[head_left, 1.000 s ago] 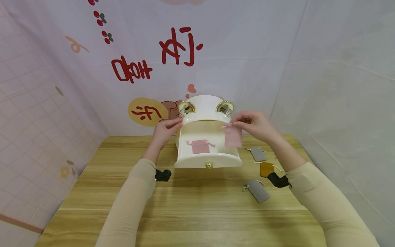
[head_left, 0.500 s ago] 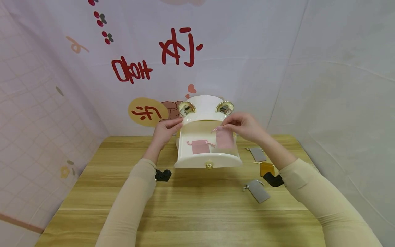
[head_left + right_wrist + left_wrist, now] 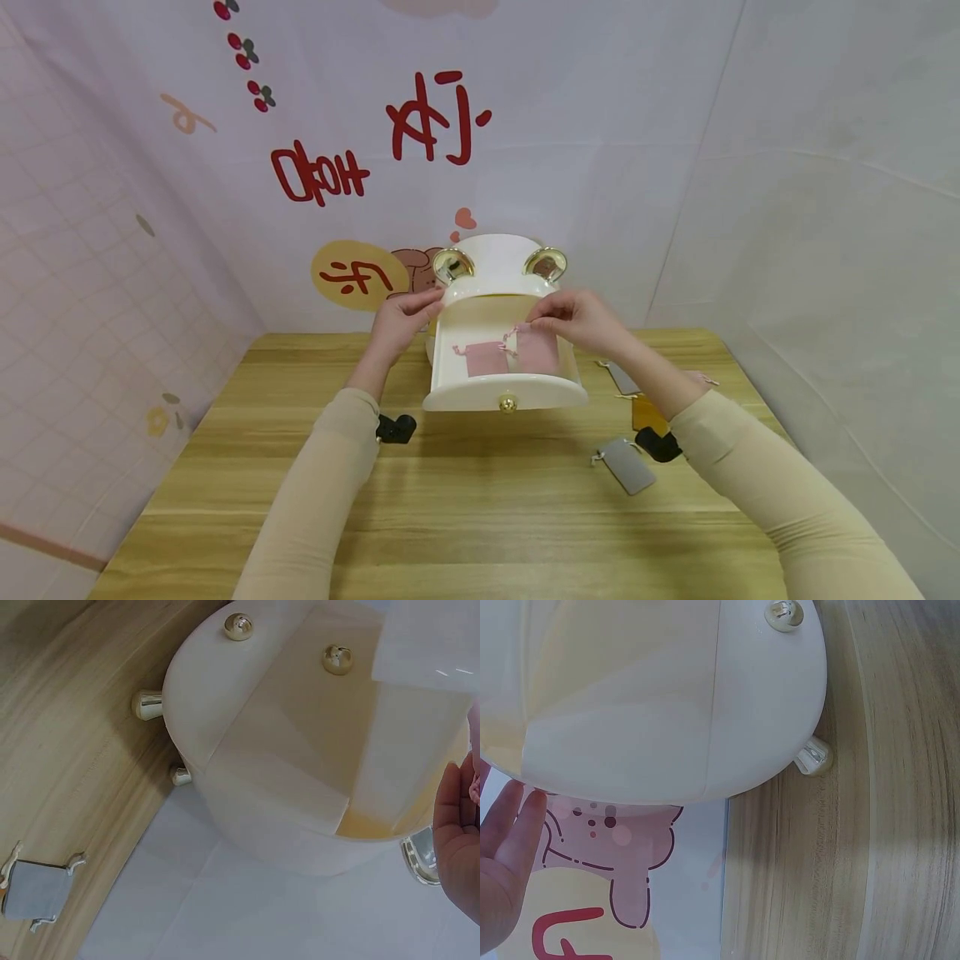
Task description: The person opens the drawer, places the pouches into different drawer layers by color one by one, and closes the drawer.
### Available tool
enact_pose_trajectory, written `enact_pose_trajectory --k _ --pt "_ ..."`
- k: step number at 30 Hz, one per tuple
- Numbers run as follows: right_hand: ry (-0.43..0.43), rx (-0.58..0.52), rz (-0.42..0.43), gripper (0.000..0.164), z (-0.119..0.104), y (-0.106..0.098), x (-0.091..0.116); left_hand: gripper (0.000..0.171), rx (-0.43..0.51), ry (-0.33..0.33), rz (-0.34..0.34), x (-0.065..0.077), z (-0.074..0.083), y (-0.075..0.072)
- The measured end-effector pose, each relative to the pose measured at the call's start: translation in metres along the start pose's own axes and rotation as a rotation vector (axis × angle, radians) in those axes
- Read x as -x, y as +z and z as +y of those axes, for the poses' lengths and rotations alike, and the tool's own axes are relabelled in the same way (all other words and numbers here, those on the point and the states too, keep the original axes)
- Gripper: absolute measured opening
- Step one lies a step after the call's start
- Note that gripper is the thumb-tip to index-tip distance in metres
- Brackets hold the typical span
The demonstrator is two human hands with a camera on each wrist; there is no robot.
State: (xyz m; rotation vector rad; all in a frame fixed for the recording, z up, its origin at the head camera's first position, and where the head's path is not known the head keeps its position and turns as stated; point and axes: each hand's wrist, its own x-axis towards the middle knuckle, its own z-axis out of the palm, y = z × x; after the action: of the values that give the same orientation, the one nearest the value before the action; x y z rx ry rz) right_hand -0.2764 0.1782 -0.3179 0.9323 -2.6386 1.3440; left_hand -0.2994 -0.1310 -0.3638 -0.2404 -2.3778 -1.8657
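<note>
A white cabinet (image 3: 495,262) with gold fittings stands at the back of the table, its upper drawer (image 3: 504,393) pulled out. In that drawer a pink drawstring pouch (image 3: 486,360) lies flat. My right hand (image 3: 581,321) pinches a second pink drawstring pouch (image 3: 538,352) by its top, low over the drawer's right half. Fingers of my left hand (image 3: 397,329) touch the cabinet's left side, fairly straight in the left wrist view. At the right wrist view's edge, my right hand (image 3: 459,840) is cut off, and just a scrap of pink cord shows.
On the table (image 3: 480,517) to the right lie a grey pouch (image 3: 628,467), a mustard pouch (image 3: 648,415) and another grey pouch (image 3: 621,377). My right forearm partly hides some of them. A bit of pink pouch (image 3: 701,378) shows beyond it. Printed cloth hangs behind the cabinet.
My right hand has carried the pink pouch leftward and down, from the drawer's right edge into the drawer beside the other pink pouch. My left hand has stayed on the cabinet.
</note>
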Motion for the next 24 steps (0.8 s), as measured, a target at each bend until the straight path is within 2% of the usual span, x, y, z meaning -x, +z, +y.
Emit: enact_pose_trajectory --k 8,15,21,24 --pt "0.007 0.029 0.000 0.006 -0.002 0.004 0.001 0.034 -0.001 0.027 -0.004 0.001 -0.002 -0.001" --pt "-0.047 0.086 -0.017 0.019 -0.002 0.005 0.003 0.033 0.005 0.027 -0.006 0.001 -0.002 -0.001" --pt "-0.028 0.030 -0.008 0.020 0.000 0.000 0.008 0.034 0.028 0.005 -0.018 0.002 0.001 -0.002" --pt "-0.025 0.008 0.004 0.021 0.004 -0.003 0.012 0.033 0.022 0.006 -0.024 0.008 0.011 -0.001"
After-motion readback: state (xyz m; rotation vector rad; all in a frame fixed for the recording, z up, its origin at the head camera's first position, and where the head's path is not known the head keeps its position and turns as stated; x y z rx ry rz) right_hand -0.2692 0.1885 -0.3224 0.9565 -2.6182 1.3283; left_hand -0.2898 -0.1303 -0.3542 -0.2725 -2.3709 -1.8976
